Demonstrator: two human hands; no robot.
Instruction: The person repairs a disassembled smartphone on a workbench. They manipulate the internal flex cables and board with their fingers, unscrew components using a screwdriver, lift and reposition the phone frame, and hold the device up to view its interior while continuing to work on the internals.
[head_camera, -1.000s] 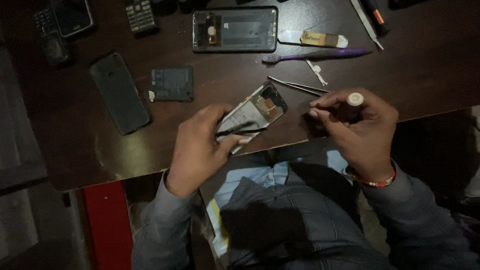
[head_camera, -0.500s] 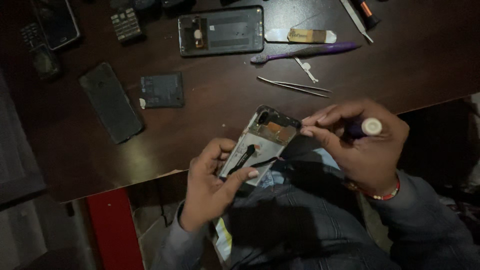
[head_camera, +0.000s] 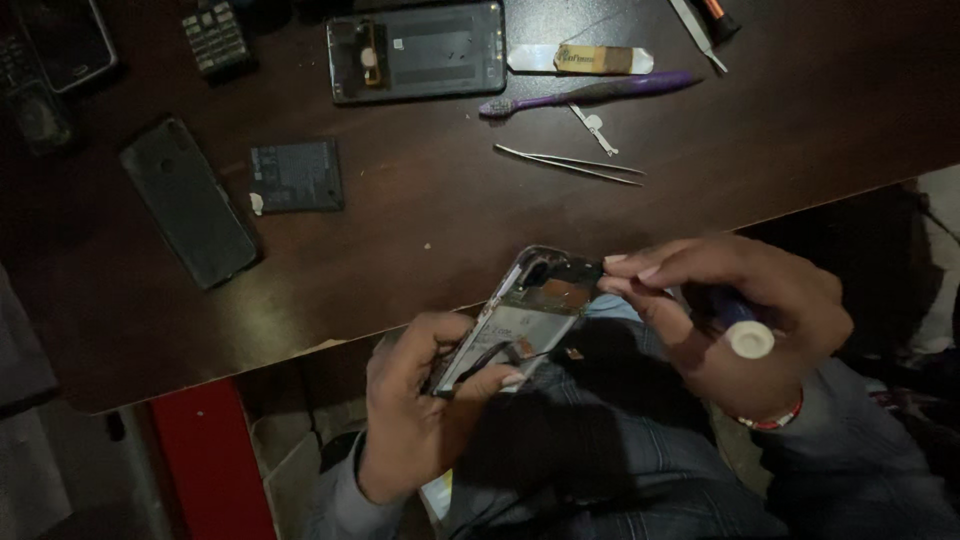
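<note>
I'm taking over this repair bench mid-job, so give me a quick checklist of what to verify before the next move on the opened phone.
1. Opened phone firmly held by left hand: ok.
2. Right hand grips the blue screwdriver, fingertips at the phone's top edge: ok.
3. Screwdriver tip seated on a screw: cannot tell, hidden by fingers.
4. Phone supported by the table: not ok, it is held over the lap.
5. Tweezers lying on the table nearby: ok.
6. Lighting adequate: not ok, the scene is dim.

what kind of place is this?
Likely a phone repair bench: the left hand holds an opened phone, with tweezers, a loose battery and a removed back cover on the dark table.
</note>
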